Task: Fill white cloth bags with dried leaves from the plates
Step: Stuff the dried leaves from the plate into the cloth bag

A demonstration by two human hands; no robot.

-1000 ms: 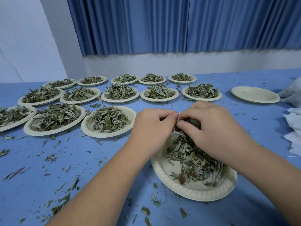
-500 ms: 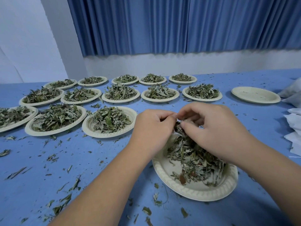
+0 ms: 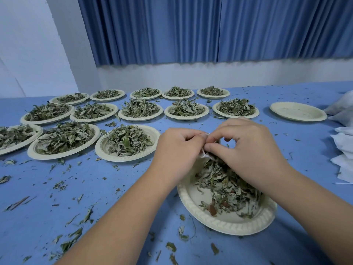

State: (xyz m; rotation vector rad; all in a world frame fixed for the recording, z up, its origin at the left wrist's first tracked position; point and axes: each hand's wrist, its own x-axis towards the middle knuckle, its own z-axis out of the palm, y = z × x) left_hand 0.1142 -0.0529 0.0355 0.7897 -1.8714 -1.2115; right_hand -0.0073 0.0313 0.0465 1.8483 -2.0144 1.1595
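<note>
Blue pleated curtain (image 3: 191, 29) above white wall (image 3: 191, 75); blue table (image 3: 305, 146) below.

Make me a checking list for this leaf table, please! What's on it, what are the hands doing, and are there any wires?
Surface: blue table, sprinkled with leaf crumbs.
Job's things: near plate with dried leaves on it; thirteen full plates in three rows; a white cloth bag, mostly hidden between the hands; more white bags piled at the right edge.
Clutter: loose leaf bits all over the table; one empty plate at the far right.
Grippers: left hand grips the cloth bag; right hand pinches at its mouth, above the near plate.
Cables: nothing seen.
Surroundings: blue curtain above a white wall.
</note>
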